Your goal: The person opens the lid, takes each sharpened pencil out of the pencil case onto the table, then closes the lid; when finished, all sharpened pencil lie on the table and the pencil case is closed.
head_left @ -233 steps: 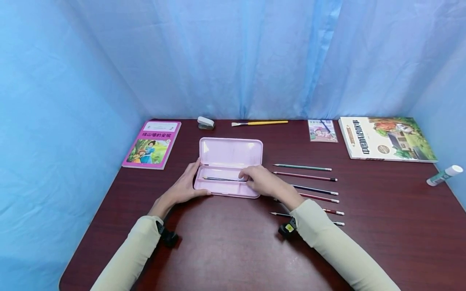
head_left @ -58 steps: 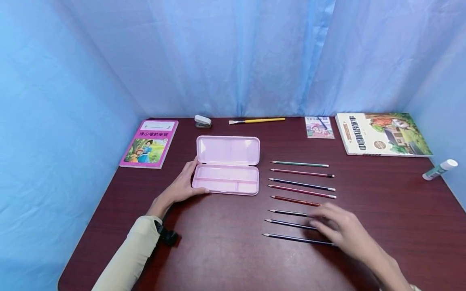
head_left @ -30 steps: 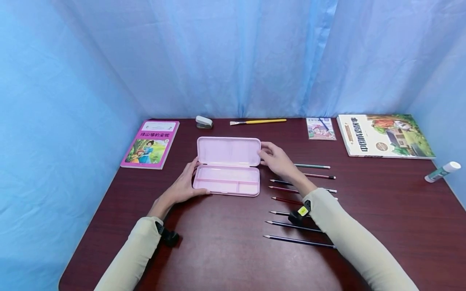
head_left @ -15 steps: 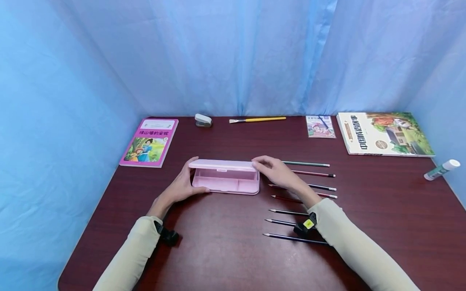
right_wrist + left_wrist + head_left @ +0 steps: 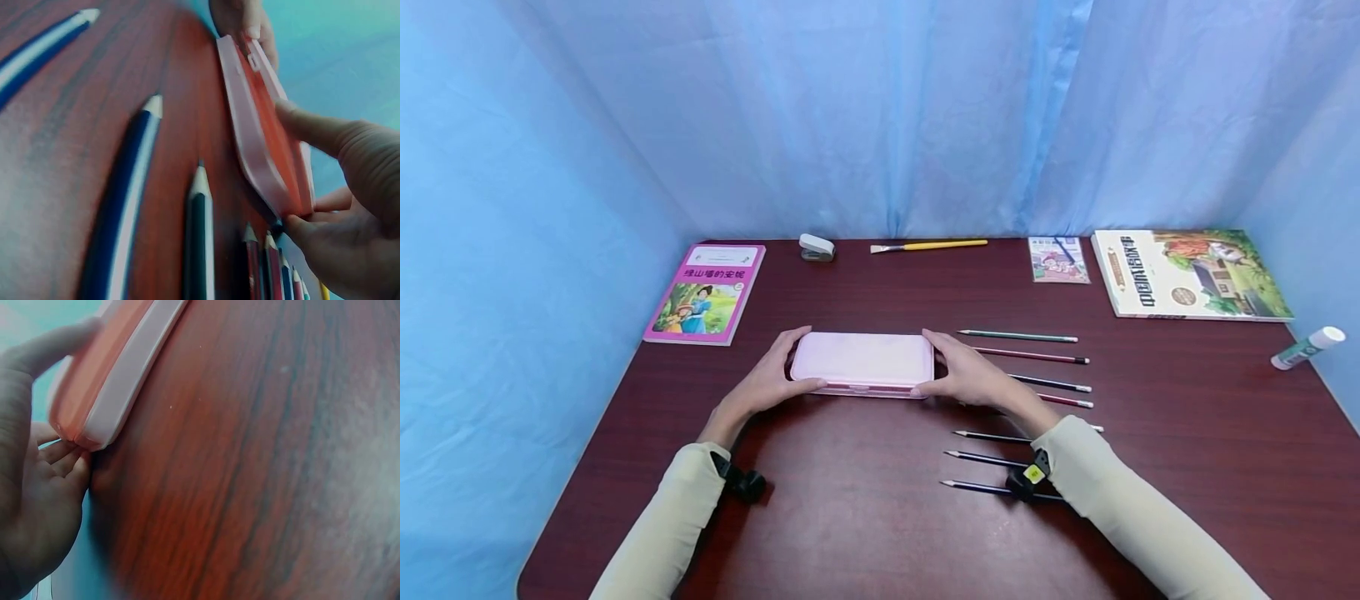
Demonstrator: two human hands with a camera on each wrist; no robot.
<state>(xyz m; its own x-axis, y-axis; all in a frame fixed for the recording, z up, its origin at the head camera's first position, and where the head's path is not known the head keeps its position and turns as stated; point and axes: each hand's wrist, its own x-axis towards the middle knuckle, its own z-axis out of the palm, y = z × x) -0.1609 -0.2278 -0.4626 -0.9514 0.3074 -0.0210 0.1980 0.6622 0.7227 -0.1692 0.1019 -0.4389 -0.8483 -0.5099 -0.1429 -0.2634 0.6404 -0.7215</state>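
A pale pink pencil case (image 5: 862, 358) lies in the middle of the table, its lid down over the base. In both wrist views a narrow slit shows between lid (image 5: 269, 81) and base (image 5: 240, 125). My left hand (image 5: 771, 379) holds the left end, thumb (image 5: 62, 344) along the front and the other fingers round the back corner. The right hand (image 5: 970, 375) grips the opposite end likewise, thumb (image 5: 312, 128) at the lid's front edge. The inside of the case is hidden. Several pencils (image 5: 1018, 336) lie in a row to its right, partly under my right forearm.
Along the back are a pink book (image 5: 706, 296), a stapler (image 5: 816, 247), a yellow-handled paintbrush (image 5: 928, 245), a small picture packet (image 5: 1058, 260) and a large white book (image 5: 1191, 275). A glue stick (image 5: 1307, 347) lies at the far right. Blue curtains (image 5: 887, 117) enclose the table.
Earlier my right hand reached into the open case at a dark pencil, then was among the pencils at the right. Since then it has swung the lid down; the left hand stayed at the case.
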